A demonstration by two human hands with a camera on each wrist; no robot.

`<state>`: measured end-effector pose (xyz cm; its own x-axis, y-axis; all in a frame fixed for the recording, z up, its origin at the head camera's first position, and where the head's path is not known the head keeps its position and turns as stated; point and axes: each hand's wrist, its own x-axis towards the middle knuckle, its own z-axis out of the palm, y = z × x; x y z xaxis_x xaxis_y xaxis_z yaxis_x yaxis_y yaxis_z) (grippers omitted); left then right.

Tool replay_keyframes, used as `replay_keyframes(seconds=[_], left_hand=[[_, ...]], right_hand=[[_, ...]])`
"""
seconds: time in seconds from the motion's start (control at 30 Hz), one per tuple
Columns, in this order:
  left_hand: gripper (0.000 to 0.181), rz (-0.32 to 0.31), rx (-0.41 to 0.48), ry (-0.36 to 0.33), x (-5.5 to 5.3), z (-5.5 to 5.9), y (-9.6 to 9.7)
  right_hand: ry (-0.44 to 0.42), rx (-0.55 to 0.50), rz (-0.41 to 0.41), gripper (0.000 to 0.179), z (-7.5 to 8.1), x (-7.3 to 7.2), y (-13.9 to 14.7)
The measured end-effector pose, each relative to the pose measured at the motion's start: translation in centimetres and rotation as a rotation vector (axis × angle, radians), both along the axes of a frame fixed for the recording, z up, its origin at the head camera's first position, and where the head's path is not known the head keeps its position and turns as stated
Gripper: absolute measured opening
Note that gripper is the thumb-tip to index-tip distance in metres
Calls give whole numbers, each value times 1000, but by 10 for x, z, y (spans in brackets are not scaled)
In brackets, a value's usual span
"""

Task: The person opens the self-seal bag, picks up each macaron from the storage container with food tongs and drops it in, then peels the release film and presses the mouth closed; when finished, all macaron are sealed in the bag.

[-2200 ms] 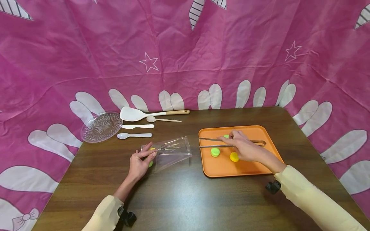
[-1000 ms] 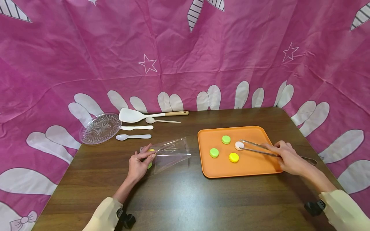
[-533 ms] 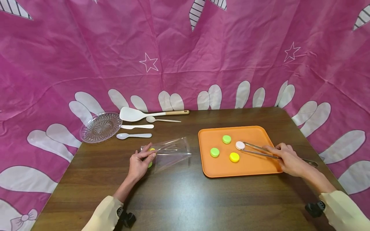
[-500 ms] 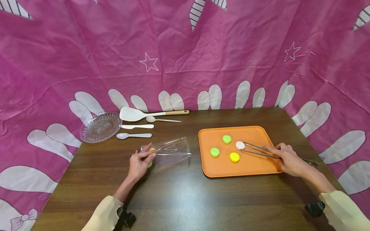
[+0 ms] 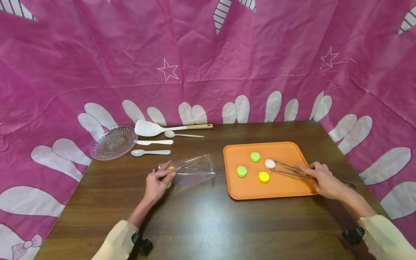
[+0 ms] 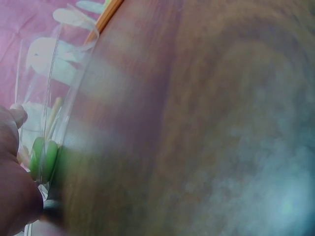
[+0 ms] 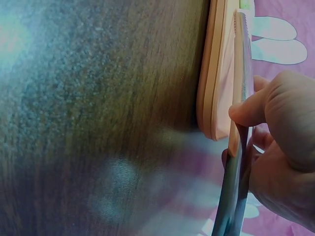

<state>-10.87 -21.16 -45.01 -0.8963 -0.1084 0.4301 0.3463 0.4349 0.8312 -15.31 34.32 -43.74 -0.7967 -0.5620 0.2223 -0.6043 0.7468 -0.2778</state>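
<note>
My right hand (image 5: 326,180) grips metal tongs (image 5: 294,174) over the right side of an orange tray (image 5: 276,191). The tips of the tongs are around a white macaron (image 5: 269,164). On the same tray lie two green macarons (image 5: 255,156) and a yellow macaron (image 5: 264,177). My left hand (image 5: 157,186) pinches the upper layer of a clear plastic bag (image 5: 195,171), whose mouth faces the tray. Inside the bag, partly hidden by the fingers, are a yellow macaron (image 5: 170,168) and a green macaron (image 6: 43,160).
A clear patterned plate (image 5: 113,143) lies at the table's back left. Beside it are a white spatula (image 5: 149,128) with a wooden handle, a pale spoon (image 5: 169,134), a white knife (image 5: 154,142) and a white spoon (image 5: 151,152). A pink curtain (image 5: 201,54) hangs behind the table (image 5: 208,224).
My right hand has drawn back to the right from over the tray, and the tongs have come around the white macaron. My left hand has stayed on the bag.
</note>
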Motion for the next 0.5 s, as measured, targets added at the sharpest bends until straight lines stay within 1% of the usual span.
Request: replay_keyframes(seconds=[0.1, 0.17, 0.23, 0.33, 0.5], left_hand=[[10, 1, 8, 10, -6, -15, -6], [10, 2, 7, 4, -10, -25, -10], [10, 2, 3, -6, -14, -32, -13], [10, -1, -1, -13, -16, -36, -16], [12, -3, -1, -22, -16, -36, -17]], right_hand=[[-20, 8, -6, 72, 0, 2, 0], [-30, 11, -6, 72, 1, 2, -1], [-43, 12, -7, 74, 1, 3, -1], [-45, 14, -2, 73, 1, 3, -1], [-47, 19, -4, 72, 1, 4, -1]])
